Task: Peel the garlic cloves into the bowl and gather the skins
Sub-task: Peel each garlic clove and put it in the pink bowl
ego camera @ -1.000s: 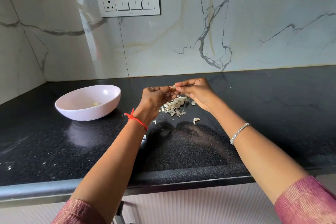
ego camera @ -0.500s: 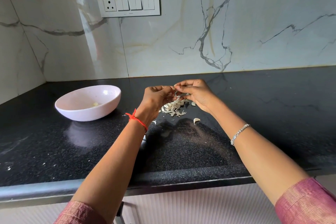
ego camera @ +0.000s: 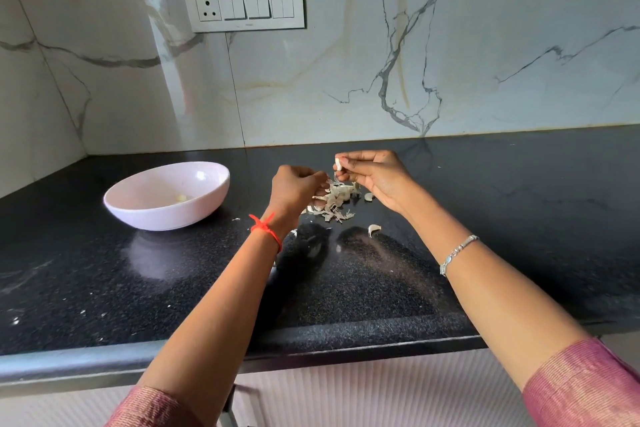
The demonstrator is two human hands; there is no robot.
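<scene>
My right hand pinches a small white garlic clove between thumb and fingertips, held above the counter. My left hand is just left of it, fingers curled, pinching a thin strip of skin that trails down from the clove. Below both hands lies a pile of garlic skins on the black counter. Two loose cloves lie near it, one beside the pile and one nearer me. A pale pink bowl stands to the left with a peeled clove inside.
The black granite counter runs to a marble wall behind and a corner at the left. A switch panel is on the wall. Small skin flecks dot the counter near its front left edge.
My hands have pulled apart: the right lifted the clove slightly up and right, the left drew down and left, stripping skin from it.
</scene>
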